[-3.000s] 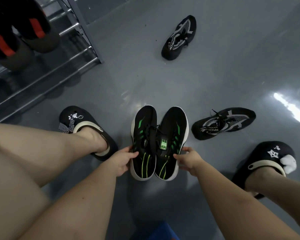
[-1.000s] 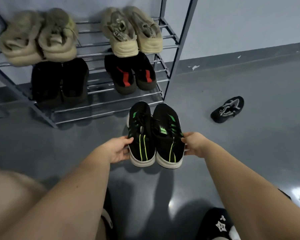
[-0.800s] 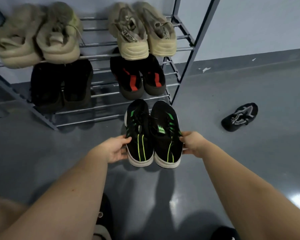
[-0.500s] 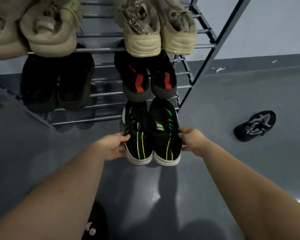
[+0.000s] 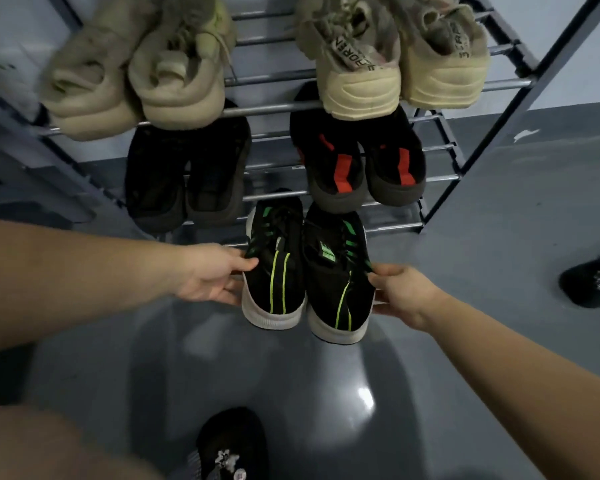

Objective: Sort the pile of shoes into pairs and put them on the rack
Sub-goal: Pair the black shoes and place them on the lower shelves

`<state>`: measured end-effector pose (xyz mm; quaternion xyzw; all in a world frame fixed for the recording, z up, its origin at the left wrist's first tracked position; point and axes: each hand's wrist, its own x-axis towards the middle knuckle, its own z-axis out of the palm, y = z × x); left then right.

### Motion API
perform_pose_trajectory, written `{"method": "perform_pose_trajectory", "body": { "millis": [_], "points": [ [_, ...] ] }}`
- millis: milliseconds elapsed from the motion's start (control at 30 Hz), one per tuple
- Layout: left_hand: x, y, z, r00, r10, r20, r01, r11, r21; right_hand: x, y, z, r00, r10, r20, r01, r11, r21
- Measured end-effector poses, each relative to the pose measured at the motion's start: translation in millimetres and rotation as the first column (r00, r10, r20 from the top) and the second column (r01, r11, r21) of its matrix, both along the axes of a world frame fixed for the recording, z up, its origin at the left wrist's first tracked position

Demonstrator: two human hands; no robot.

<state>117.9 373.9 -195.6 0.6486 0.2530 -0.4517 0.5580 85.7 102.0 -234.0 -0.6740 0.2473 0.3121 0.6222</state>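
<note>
A pair of black sneakers with green stripes and white soles is held side by side, toes over the lowest bars of the metal shoe rack (image 5: 440, 176). My left hand (image 5: 212, 273) grips the outer side of the left sneaker (image 5: 278, 265). My right hand (image 5: 400, 294) grips the outer side of the right sneaker (image 5: 336, 275). Their heels point toward me, above the grey floor. The toes are partly hidden under the shoes on the shelf above.
The rack's top shelf holds two beige pairs (image 5: 142, 74) (image 5: 395, 57). The middle shelf holds a plain black pair (image 5: 187, 178) and a black pair with red stripes (image 5: 361, 164). A black-and-white shoe (image 5: 593, 278) lies on the floor at right. My slippered foot (image 5: 232, 445) is below.
Both hands lifted the green-striped pair from the floor and carried it forward to the rack; over the last second its toes have slid in over the lowest bars.
</note>
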Motion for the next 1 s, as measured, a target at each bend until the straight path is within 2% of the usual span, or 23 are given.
{"method": "perform_pose_trajectory", "body": {
  "millis": [100,400,667,833,1000],
  "points": [
    [-7,17,-17,0.994,0.107,-0.001,-0.107,0.992,-0.065,7,18,-2,1.000,0.012,-0.005,-0.012,1.000,0.001],
    [-15,9,-88,0.947,0.317,0.046,-0.292,0.914,-0.281,45,24,-13,0.999,0.021,0.032,-0.014,0.979,-0.203],
    [6,50,-104,0.915,0.371,0.159,-0.343,0.922,-0.181,80,78,-31,0.997,0.071,0.023,-0.063,0.969,-0.241],
    [13,87,-117,0.865,0.471,0.171,-0.448,0.880,-0.155,96,124,-42,0.989,0.141,0.053,-0.123,0.960,-0.250],
    [18,113,-130,0.776,0.601,0.192,-0.581,0.799,-0.152,104,166,-60,0.991,0.100,0.091,-0.077,0.971,-0.228]
  ]
}}
